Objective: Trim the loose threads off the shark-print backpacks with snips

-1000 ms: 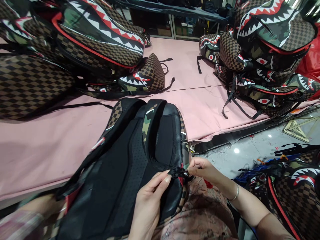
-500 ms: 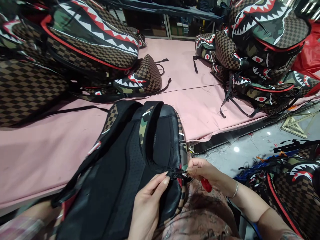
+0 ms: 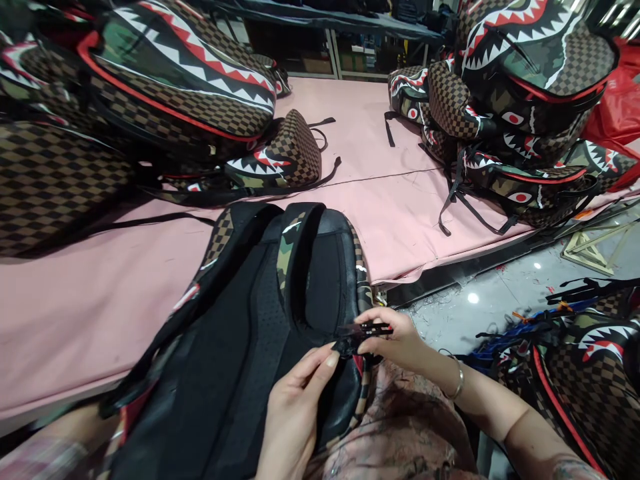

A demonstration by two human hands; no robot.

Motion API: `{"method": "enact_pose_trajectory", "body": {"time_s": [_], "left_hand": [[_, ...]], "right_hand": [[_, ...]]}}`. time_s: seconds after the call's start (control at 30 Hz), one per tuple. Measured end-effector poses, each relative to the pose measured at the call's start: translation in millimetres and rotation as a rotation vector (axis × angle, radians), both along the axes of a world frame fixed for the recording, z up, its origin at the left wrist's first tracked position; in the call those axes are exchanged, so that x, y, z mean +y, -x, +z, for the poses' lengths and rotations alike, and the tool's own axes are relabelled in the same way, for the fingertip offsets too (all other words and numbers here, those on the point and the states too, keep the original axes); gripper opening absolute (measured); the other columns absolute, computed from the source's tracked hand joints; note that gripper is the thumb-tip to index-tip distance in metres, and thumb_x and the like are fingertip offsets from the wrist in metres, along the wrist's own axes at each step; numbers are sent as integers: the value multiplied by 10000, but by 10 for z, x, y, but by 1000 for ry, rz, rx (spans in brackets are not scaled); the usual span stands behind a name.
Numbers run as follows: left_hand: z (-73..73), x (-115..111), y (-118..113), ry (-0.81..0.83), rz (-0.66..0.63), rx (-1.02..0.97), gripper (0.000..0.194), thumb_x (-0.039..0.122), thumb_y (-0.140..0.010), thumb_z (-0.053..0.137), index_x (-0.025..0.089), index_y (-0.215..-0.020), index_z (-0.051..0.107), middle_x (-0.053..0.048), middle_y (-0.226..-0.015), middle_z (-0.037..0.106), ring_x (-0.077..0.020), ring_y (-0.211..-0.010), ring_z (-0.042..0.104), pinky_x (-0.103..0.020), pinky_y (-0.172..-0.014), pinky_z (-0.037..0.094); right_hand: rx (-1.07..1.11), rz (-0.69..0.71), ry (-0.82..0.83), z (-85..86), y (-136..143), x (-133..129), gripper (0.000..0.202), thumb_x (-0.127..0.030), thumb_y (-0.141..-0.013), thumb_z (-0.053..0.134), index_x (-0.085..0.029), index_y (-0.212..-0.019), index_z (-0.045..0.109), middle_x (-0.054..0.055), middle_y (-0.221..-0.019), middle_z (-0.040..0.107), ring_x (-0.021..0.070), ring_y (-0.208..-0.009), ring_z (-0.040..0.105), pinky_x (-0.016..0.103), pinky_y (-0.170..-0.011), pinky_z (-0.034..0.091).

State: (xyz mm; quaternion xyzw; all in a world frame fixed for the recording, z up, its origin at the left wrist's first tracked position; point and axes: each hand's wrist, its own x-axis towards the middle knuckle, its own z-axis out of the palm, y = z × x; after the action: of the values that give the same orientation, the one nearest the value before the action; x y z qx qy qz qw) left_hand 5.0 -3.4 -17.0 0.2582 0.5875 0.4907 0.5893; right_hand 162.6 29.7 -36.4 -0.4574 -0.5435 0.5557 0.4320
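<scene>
A black-backed backpack [image 3: 220, 373] with checkered and camouflage edges lies with its padded back and shoulder straps facing up. My left hand [image 3: 300, 400] pinches a small bunch of black strap webbing [image 3: 345, 345] by the backpack's right edge, between thumb and fingertips. Close against that webbing, my right hand [image 3: 395, 340] grips what look like small thread snips [image 3: 373, 329], dark with a bit of red, their narrow end pointing left. Blur hides exactly where the snips meet the strap.
Another person's hand [image 3: 85, 427] in a plaid sleeve is at the backpack's lower left. Shark-mouth backpacks [image 3: 185, 80] are piled on the pink table [image 3: 350, 133] at left, with another stack [image 3: 535, 80] at right. More bags [image 3: 590, 373] sit low on the right.
My right hand has turned and shifted slightly up; the red part that dangled below it is now gone from there, and the snips point at the strap. My left hand keeps its pinch.
</scene>
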Motion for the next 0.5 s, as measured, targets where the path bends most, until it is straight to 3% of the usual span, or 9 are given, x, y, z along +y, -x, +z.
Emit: {"method": "enact_pose_trajectory", "body": {"time_s": [0.07,0.2,0.33,0.4,0.5], "left_hand": [[5,-1,-8,-7,2,42,282,335,-493,792,185,-726,734,-26,-802,689,-183,-811,579,-290,-806,435],[63,0,-20,1,-29,76,285,350,-483,789,178,-702,730,-29,-799,681,-179,-804,570,-276,-786,434],[145,27,-40,71,-37,74,364,407,-443,795,164,-704,720,-13,-670,646,-133,-629,519,-242,-618,428],[177,60,-48,80,-54,142,387,441,-447,783,148,-686,704,4,-586,592,-109,-545,457,-229,-530,384],[226,141,-25,7,-137,297,322,435,-492,752,149,-594,643,40,-515,494,-85,-496,386,-212,-480,316]], "right_hand": [[1,20,-24,40,87,51,233,-277,-646,701,-196,-864,681,-12,-752,653,117,-659,571,215,-602,430],[-51,-11,-62,83,206,185,27,-207,-642,659,-180,-637,661,-32,-587,584,92,-564,499,203,-540,374],[246,-240,138,44,116,327,233,-358,-657,662,-171,-593,539,-72,-496,413,50,-435,318,183,-419,261],[379,-290,195,-1,2,357,311,-435,-661,660,-175,-605,499,-90,-482,348,36,-399,219,181,-379,182],[327,-297,149,-96,-162,307,367,-484,-677,644,-173,-568,485,-87,-468,341,38,-396,225,184,-382,188]]}}
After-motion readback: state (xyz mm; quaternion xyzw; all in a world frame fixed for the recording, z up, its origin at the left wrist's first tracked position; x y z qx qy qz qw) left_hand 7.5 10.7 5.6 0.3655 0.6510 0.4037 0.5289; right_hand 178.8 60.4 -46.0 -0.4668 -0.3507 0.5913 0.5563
